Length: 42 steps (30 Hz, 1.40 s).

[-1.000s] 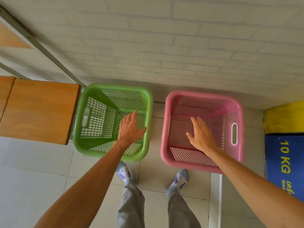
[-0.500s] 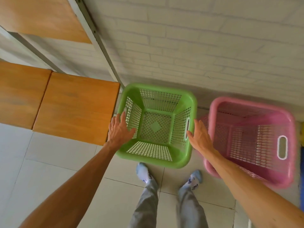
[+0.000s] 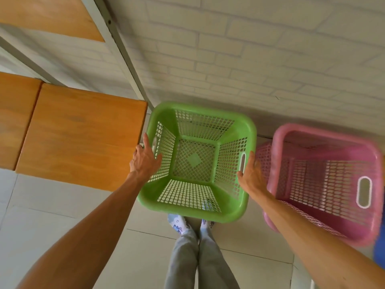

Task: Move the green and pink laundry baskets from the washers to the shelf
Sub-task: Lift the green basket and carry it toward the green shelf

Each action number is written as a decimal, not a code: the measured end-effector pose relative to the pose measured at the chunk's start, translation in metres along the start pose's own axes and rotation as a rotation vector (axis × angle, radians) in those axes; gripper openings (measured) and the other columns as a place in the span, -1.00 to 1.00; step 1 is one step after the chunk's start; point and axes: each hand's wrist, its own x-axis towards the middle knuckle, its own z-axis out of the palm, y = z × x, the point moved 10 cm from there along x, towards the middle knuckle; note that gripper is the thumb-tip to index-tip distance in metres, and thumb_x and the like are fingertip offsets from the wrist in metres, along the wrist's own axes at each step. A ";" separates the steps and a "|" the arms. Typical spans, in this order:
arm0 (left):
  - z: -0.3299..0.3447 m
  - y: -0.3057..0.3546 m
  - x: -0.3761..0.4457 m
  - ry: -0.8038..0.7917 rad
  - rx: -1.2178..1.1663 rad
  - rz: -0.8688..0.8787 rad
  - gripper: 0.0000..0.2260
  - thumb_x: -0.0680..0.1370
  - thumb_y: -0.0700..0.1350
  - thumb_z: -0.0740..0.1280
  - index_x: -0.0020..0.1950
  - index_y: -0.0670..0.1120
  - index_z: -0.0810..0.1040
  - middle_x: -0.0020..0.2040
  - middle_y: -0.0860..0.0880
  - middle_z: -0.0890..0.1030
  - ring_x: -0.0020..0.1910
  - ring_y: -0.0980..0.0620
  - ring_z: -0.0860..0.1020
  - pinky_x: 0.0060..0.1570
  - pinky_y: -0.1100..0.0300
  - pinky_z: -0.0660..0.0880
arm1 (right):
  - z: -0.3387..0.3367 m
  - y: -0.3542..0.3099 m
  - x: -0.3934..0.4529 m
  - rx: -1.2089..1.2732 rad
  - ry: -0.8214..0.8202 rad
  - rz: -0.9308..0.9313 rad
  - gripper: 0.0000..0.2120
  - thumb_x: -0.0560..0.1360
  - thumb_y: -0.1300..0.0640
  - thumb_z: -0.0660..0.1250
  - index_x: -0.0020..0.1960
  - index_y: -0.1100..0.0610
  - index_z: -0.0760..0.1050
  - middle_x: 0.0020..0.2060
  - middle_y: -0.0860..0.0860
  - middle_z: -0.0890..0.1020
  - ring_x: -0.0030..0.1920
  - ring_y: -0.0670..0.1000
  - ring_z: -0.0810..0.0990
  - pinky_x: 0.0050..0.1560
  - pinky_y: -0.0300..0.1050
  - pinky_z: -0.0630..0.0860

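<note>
The green laundry basket [image 3: 188, 211] stands empty on the tiled floor in front of my feet. Just right of it, slightly tilted and blurred, is the empty pink laundry basket [image 3: 325, 133]. My left hand [image 3: 144, 161] is at the green basket's left rim, fingers spread, thumb over the rim's inner side. My right hand [image 3: 251, 176] lies flat against the green basket's right side, beside its white handle slot, in the gap between the two baskets. Neither hand has closed on the basket.
The wooden shelf board [image 3: 79, 136] is directly left of the green basket, with a higher board [image 3: 48, 15] above it and a grey metal post [image 3: 123, 59] at its corner. A white brick wall [image 3: 270, 59] runs behind. A blue object [image 3: 379, 253] sits at the right edge.
My hands have left the insides of the two baskets and gone to either side of the green one. My view has shifted left, so the shelf fills more of the frame.
</note>
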 end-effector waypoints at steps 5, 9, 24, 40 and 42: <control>0.014 -0.008 0.023 0.001 -0.079 -0.079 -0.25 0.65 0.03 0.23 0.64 0.03 -0.24 0.30 -0.35 0.43 0.07 -0.28 0.56 0.01 -0.25 0.57 | 0.010 0.005 0.015 0.003 0.019 0.014 -0.13 0.59 0.21 0.31 0.63 0.01 -0.23 0.31 0.35 0.39 -0.30 0.08 0.58 -0.51 -0.32 0.31; 0.021 -0.013 0.029 0.060 -0.020 -0.039 -0.19 0.62 -0.22 0.25 0.63 0.01 -0.28 0.04 -0.30 0.56 -0.14 -0.23 0.61 -0.14 -0.21 0.62 | 0.022 0.013 0.020 -0.009 0.042 0.004 -0.17 0.63 0.27 0.20 0.61 -0.05 -0.32 0.28 0.37 0.37 -0.48 -0.09 0.41 -0.60 -0.36 0.20; -0.216 0.035 -0.175 0.311 -0.291 0.095 -0.45 0.64 -0.04 0.18 0.62 0.03 0.12 -0.24 -0.11 0.57 -0.43 -0.06 0.53 -0.45 -0.04 0.58 | -0.233 -0.066 -0.077 -0.017 0.092 -0.252 -0.34 0.65 0.06 0.21 0.63 -0.03 -0.04 0.03 0.29 0.65 -0.45 0.07 0.59 -0.66 -0.30 0.33; -0.345 -0.193 -0.457 0.688 -0.691 -0.360 -0.43 0.58 0.02 0.30 0.58 0.18 0.22 0.00 0.07 0.62 -0.37 0.27 0.56 -0.33 0.36 0.49 | -0.286 -0.345 -0.270 -0.095 -0.036 -0.832 -0.31 0.62 0.05 0.24 0.64 -0.03 -0.01 0.05 0.21 0.62 -0.12 0.18 0.64 -0.19 -0.04 0.59; -0.353 -0.232 -0.483 0.738 -0.733 -0.381 -0.43 0.59 0.01 0.30 0.59 0.15 0.21 0.05 0.00 0.66 -0.33 0.21 0.59 -0.23 0.18 0.62 | -0.271 -0.391 -0.301 -0.100 -0.040 -0.909 -0.31 0.60 0.05 0.26 0.64 -0.03 0.02 0.08 0.21 0.64 -0.04 0.21 0.64 -0.09 -0.07 0.54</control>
